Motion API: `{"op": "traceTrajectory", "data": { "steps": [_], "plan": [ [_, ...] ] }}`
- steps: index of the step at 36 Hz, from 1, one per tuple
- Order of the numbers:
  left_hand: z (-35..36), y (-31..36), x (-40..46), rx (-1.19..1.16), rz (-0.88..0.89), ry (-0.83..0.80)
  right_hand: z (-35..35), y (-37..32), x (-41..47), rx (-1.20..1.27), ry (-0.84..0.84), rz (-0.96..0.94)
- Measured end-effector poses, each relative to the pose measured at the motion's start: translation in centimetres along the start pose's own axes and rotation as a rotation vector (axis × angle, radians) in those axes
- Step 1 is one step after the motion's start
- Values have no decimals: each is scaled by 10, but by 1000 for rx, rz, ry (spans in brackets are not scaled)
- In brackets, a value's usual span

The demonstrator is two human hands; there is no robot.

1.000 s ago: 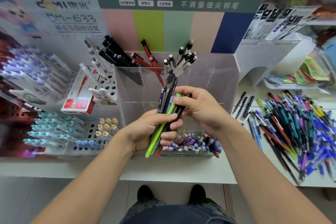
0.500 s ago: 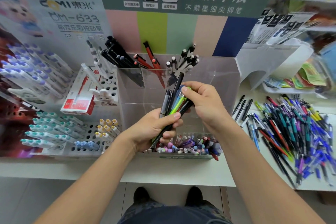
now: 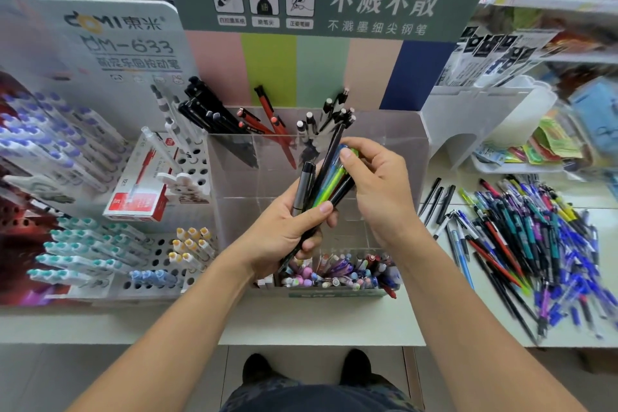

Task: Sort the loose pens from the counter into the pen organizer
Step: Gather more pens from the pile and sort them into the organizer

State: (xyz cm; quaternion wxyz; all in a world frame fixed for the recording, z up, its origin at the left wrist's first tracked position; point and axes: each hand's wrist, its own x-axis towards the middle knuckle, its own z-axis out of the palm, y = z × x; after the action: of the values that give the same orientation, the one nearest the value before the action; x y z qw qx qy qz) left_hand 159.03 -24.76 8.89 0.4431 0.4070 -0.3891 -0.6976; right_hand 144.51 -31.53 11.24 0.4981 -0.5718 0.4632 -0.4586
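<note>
Now left hand (image 3: 284, 231) grips a pen bundle (image 3: 321, 187) above the organizer (image 3: 414, 144); right hand (image 3: 378, 184) pinches its tops.

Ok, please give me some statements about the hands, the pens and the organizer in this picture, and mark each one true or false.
1. The left hand grips a bundle of pens. True.
2. The right hand rests flat on the counter. False: it is raised over the clear organizer and its fingers pinch the top of the bundle.
3. A pile of loose pens lies on the counter to the person's right. True.
4. Every compartment of the organizer holds nothing. False: red pens and black pens already stand in the back compartments.
5. The bundle includes a bright green pen. True.
</note>
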Motion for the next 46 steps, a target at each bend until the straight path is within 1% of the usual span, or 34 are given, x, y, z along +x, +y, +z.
{"op": "traceTrajectory", "data": {
  "steps": [7, 10, 12, 14, 16, 18, 22, 24, 25, 29, 33, 35, 38, 40, 43, 46],
  "plan": [
    [-5, -4, -3, -89, 36, -13, -3, -8, 1, -29, 8, -43],
    [-6, -5, -3, -80, 34, 2, -5, -8, 5, -20, 63, 4],
    [-7, -7, -5, -93, 22, 19, -10, -13, 10, 57, 127, 77],
    [-9, -10, -6, -121, 11, 42, -17, -19, 16, 76, 137, 87],
    [-10, -12, -7, -138, 8, 58, -24, -25, 18, 56, 115, 34],
    [-10, -12, -7, -167, 8, 73, -33, -32, 20, 64, 139, -7],
    [-12, -5, -5, -212, 33, 55, -62, -47, 30, 56, 364, -145],
    [-13, -1, -4, -214, 32, 52, -73, -51, 37, -4, 463, -236],
    [-13, 2, -4, -222, 26, 53, -76, -52, 41, -63, 481, -279],
    [-13, 9, -2, -231, -10, 64, -78, -52, 58, -331, 470, -413],
    [-9, 12, 0, -148, -42, 87, -73, -53, 68, -526, 426, -505],
    [-6, 13, 0, -90, -62, 99, -72, -54, 71, -535, 414, -527],
    [-4, 11, 1, -17, -77, 108, -79, -58, 74, -440, 460, -553],
    [-3, 10, 1, 28, -57, 107, -81, -57, 74, -424, 472, -580],
    [-2, 8, 3, 100, -28, 155, -77, -50, 74, -450, 403, -617],
    [-3, 6, 4, 142, -37, 173, -81, -50, 74, -463, 397, -651]
  ]
}}
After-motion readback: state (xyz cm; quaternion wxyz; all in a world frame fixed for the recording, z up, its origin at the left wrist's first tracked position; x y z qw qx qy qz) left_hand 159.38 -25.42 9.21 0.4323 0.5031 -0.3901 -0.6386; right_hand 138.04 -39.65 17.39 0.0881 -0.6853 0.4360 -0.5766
